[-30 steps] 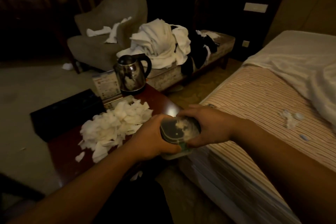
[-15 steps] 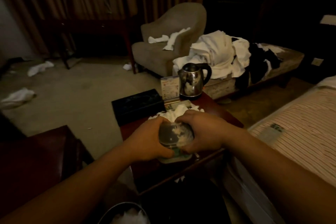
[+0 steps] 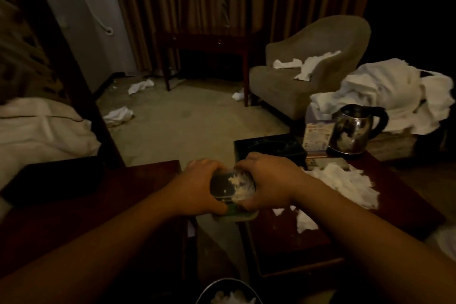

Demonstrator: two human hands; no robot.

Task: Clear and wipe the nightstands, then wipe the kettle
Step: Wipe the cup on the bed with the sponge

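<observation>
No legible text, brand, number or sign is found. The card standing beside the kettle carries print, but it is too small and dim to read. The green label on the container is likewise illegible.

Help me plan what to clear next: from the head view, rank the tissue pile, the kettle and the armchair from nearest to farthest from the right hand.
1. Tissue pile, just right of the right hand, on the nightstand.
2. Kettle, at the nightstand's far right corner.
3. Armchair, across the floor by the curtain.
</observation>
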